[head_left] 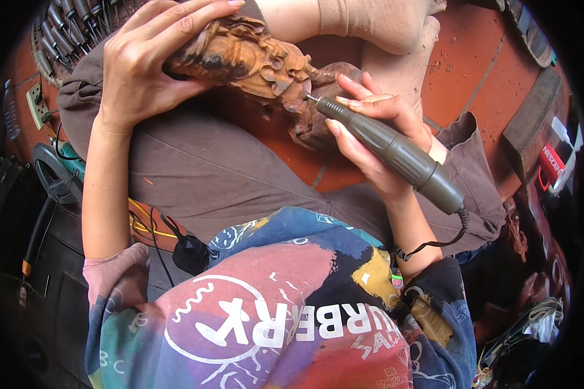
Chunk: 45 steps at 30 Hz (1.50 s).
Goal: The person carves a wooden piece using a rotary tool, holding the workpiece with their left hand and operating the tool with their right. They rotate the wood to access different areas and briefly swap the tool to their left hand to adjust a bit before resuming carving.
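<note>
Head view, carving on lap.
Left hand (143, 65) wraps the wooden carving (253, 61); its long axis runs upper-left to lower-right across the thighs. Right hand (376, 139) pinches the rotary handpiece (389, 152), bit pointing upper-left into the wood. Best: light passes, firm brace.

There is one view only, from a camera worn on the person's head, looking steeply down over the chest into the lap. It sits close to the wooden carving (253, 58), which lies high in the picture, just above centre. Below the carving the person's printed shirt (285, 311) fills the lower edge. The wide lens bends the red tiled floor (474, 58), right of the carving, toward a dark round rim.
</note>
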Motion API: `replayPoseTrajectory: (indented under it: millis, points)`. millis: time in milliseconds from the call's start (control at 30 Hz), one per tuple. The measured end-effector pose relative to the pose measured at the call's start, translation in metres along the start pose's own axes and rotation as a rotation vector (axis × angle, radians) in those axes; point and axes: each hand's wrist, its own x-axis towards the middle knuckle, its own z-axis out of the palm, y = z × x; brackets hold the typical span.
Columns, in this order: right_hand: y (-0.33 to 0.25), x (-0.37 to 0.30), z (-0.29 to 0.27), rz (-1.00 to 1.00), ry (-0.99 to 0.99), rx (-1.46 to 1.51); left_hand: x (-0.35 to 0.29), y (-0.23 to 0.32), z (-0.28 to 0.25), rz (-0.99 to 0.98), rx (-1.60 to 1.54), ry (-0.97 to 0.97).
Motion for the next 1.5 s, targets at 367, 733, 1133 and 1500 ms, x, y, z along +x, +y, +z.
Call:
replayPoseTrajectory:
  millis: [367,733,1133,1500]
  points:
    - [0.006,0.001,0.004,-0.021,0.034,0.049,0.0,-0.001,0.0,0.017,-0.012,-0.005]
    - [0.003,0.0,0.004,0.005,0.046,0.025,0.001,0.0,0.0,0.011,-0.009,0.007]
    - [-0.001,0.0,0.003,0.022,0.023,0.029,0.001,0.0,-0.001,0.022,-0.009,0.01]
    - [-0.005,0.0,0.005,0.034,0.025,0.032,0.0,-0.009,0.009,0.072,-0.007,0.138]
